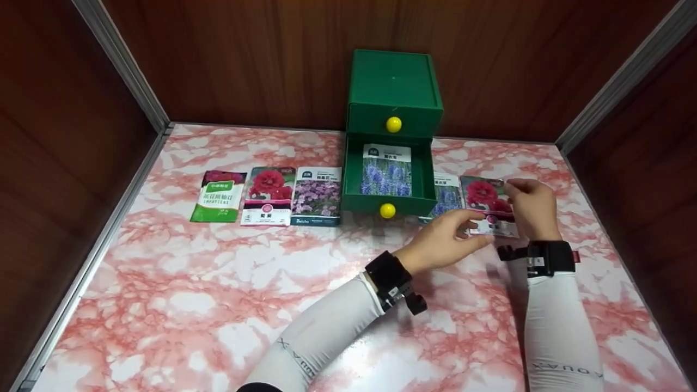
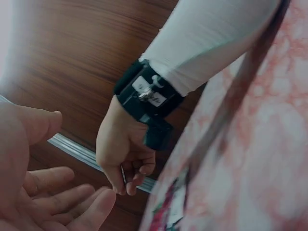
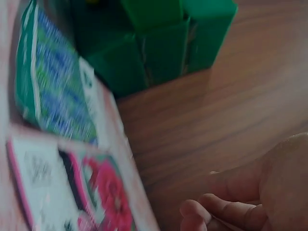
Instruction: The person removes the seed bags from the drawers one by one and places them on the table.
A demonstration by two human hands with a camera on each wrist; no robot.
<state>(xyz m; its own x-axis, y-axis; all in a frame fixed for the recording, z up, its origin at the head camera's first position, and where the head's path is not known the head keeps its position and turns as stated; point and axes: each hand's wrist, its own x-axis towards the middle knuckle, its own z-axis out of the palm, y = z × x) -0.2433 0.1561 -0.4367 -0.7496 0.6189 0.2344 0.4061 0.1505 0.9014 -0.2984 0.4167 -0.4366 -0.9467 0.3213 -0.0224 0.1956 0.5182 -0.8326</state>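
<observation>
A seed packet with red flowers (image 1: 483,197) lies at the right end of a row of packets. My left hand (image 1: 440,244) is at its lower left corner, thumb and fingers spread apart. Beside its upper right edge is my right hand (image 1: 536,209), fingers loosely bent. In the right wrist view the same packet lies flat, and the right hand's fingers (image 3: 221,204) are apart from it with nothing visible in them. Left of it is a lavender packet (image 1: 447,193), partly hidden by the drawer. Another lavender packet (image 1: 386,174) rests in the open lower drawer (image 1: 362,203).
The green two-drawer box (image 1: 395,79) stands against the back wall, its upper drawer (image 1: 365,120) closed. Left of it lie a purple-flower packet (image 1: 317,196), another red-flower packet (image 1: 268,196) and a green-and-white packet (image 1: 218,197). Wood-grain walls enclose the marbled table (image 1: 190,305).
</observation>
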